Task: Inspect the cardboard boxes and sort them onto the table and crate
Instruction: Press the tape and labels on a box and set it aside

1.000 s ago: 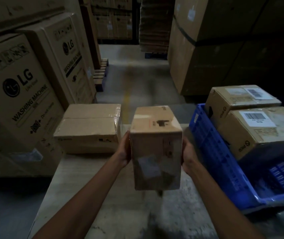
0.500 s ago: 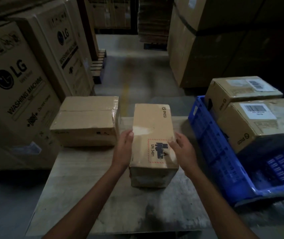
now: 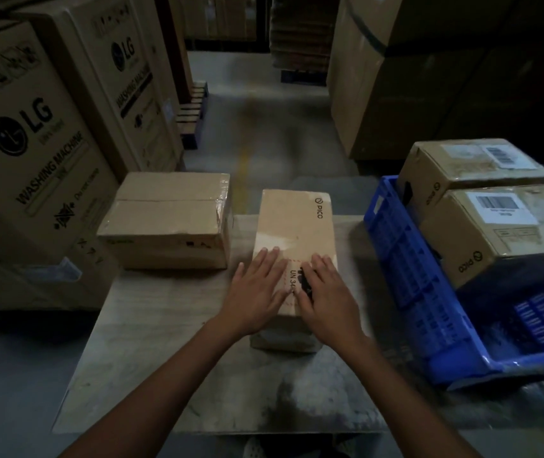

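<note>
Grip spread flat, left hand (image 3: 257, 292) and right hand (image 3: 325, 294) are pressing a second box (image 3: 297, 223) onto the tabletop (image 3: 164, 358), two boxes (image 3: 502, 233) already sitting in the crate (image 3: 406, 269)

place: warehouse | evidence: stacked washing-machine cartons (image 3: 32, 133); pallets (image 3: 192, 117); concrete aisle (image 3: 257, 127)

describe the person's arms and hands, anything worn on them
Both arms are uncovered. The left forearm and right forearm show no sleeves as far as the lower edge of the picture. The left hand and right hand wear no gloves. No watch, band or ring shows, though the light is dim.
</note>
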A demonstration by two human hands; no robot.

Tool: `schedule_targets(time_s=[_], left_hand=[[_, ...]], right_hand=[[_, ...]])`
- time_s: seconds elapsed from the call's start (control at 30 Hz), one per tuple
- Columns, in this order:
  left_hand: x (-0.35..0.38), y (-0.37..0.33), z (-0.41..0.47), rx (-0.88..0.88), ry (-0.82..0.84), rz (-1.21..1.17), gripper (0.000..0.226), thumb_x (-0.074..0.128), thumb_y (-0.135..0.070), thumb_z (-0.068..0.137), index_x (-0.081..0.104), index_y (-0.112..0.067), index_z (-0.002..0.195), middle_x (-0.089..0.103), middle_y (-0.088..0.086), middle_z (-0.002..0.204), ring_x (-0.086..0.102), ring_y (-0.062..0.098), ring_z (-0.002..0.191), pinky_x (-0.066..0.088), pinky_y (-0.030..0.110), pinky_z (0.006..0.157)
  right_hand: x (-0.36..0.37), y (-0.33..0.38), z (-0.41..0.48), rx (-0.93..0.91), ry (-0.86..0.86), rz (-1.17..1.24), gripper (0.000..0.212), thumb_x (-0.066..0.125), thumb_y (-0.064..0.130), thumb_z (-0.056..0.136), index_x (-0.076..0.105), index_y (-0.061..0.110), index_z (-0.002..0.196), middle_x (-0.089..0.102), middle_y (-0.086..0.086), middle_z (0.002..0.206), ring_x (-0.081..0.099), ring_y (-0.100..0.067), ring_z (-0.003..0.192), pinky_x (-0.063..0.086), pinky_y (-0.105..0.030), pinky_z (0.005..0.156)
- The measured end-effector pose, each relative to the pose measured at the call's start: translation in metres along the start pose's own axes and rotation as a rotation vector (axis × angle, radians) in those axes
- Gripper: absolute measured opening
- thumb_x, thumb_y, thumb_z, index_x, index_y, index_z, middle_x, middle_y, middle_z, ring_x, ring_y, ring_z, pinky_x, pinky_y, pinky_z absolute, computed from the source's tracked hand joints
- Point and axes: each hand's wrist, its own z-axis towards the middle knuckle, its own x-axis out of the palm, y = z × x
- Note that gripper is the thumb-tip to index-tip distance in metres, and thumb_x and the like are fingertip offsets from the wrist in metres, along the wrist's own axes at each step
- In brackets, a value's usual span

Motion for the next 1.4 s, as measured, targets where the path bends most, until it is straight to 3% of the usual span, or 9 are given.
schedule_targets(time_s=[0.2, 0.57, 0.7, 0.8, 0.87, 1.0, 1.13, 1.3, 1.4], left_hand=[[-0.035, -0.001, 0.038, 0.072, -0.105, 0.028, 0.047, 0.041, -0.047, 0.1, 0.05, -0.022, 0.138, 0.047, 0.006, 0.144, 0.042, 0.027, 0.133, 0.033, 0.05, 0.11], [-0.014, 0.003, 0.07, 0.018, -0.109, -0.026, 0.055, 0.028, -0.044, 0.106, 0.024, -0.023, 0.156, 0.01, 0.004, 0.167, 0.004, 0.019, 0.154, -0.001, 0.042, 0.123], [-0.018, 0.006, 0.075, 0.049, -0.136, 0.001, 0.048, 0.037, -0.042, 0.103, 0.042, -0.021, 0.145, 0.033, 0.006, 0.158, 0.027, 0.024, 0.147, 0.02, 0.048, 0.121], [-0.036, 0.004, 0.093, 0.051, -0.275, -0.03, 0.029, 0.048, -0.032, 0.098, 0.059, -0.015, 0.119, 0.057, 0.006, 0.122, 0.051, 0.024, 0.115, 0.043, 0.042, 0.097], [-0.042, 0.004, 0.109, 0.048, -0.326, -0.066, 0.033, 0.049, -0.031, 0.098, 0.058, -0.013, 0.124, 0.057, 0.008, 0.126, 0.052, 0.025, 0.116, 0.044, 0.041, 0.097], [-0.028, 0.011, 0.129, -0.046, -0.153, -0.076, 0.049, 0.035, -0.038, 0.104, 0.037, -0.016, 0.149, 0.025, 0.009, 0.162, 0.019, 0.027, 0.15, 0.022, 0.055, 0.119], [-0.019, 0.014, 0.134, -0.043, -0.174, -0.087, 0.051, 0.032, -0.04, 0.105, 0.033, -0.017, 0.15, 0.021, 0.009, 0.164, 0.014, 0.026, 0.152, 0.023, 0.055, 0.119], [-0.017, 0.016, 0.134, -0.05, -0.241, -0.158, 0.051, 0.041, -0.04, 0.103, 0.037, -0.017, 0.149, 0.024, 0.008, 0.163, 0.016, 0.025, 0.151, 0.024, 0.047, 0.12], [-0.015, 0.017, 0.131, -0.155, -0.308, -0.317, 0.061, 0.052, -0.04, 0.099, 0.032, -0.018, 0.152, 0.021, 0.009, 0.163, 0.015, 0.028, 0.15, 0.021, 0.045, 0.12]], right_hand=[[-0.03, -0.006, 0.025, -0.036, 0.045, -0.046, 0.049, 0.051, 0.05, 0.099, 0.051, 0.026, 0.141, 0.05, 0.002, 0.144, 0.043, -0.021, 0.135, 0.041, -0.038, 0.107], [-0.02, -0.018, 0.06, -0.004, 0.131, -0.171, 0.06, 0.03, 0.054, 0.105, 0.023, 0.028, 0.158, 0.014, -0.004, 0.169, 0.01, -0.025, 0.155, 0.028, -0.054, 0.118], [-0.021, -0.016, 0.063, -0.024, 0.117, -0.19, 0.054, 0.036, 0.055, 0.102, 0.036, 0.031, 0.15, 0.029, -0.004, 0.161, 0.025, -0.025, 0.149, 0.034, -0.055, 0.113], [-0.036, -0.016, 0.082, -0.019, 0.117, -0.208, 0.038, 0.051, 0.054, 0.096, 0.055, 0.031, 0.126, 0.051, -0.001, 0.132, 0.047, -0.023, 0.125, 0.046, -0.047, 0.098], [-0.045, -0.016, 0.106, 0.032, 0.137, -0.152, 0.047, 0.054, 0.048, 0.096, 0.051, 0.025, 0.136, 0.05, -0.007, 0.139, 0.046, -0.026, 0.128, 0.046, -0.047, 0.101], [-0.028, -0.019, 0.126, 0.076, 0.184, -0.111, 0.064, 0.038, 0.048, 0.105, 0.02, 0.02, 0.159, 0.01, -0.011, 0.169, 0.006, -0.031, 0.156, 0.024, -0.049, 0.121], [-0.013, -0.021, 0.116, 0.085, 0.149, -0.14, 0.063, 0.022, 0.048, 0.108, 0.007, 0.02, 0.162, -0.006, -0.008, 0.17, -0.012, -0.027, 0.155, 0.018, -0.048, 0.122], [-0.012, -0.022, 0.114, 0.078, 0.081, -0.058, 0.06, 0.029, 0.047, 0.107, 0.019, 0.02, 0.16, 0.004, -0.007, 0.17, -0.007, -0.024, 0.156, 0.019, -0.045, 0.122], [-0.01, -0.023, 0.107, 0.038, -0.035, -0.07, 0.045, 0.032, 0.048, 0.102, 0.052, 0.023, 0.134, 0.043, -0.007, 0.154, 0.026, -0.024, 0.151, 0.026, -0.05, 0.122]])
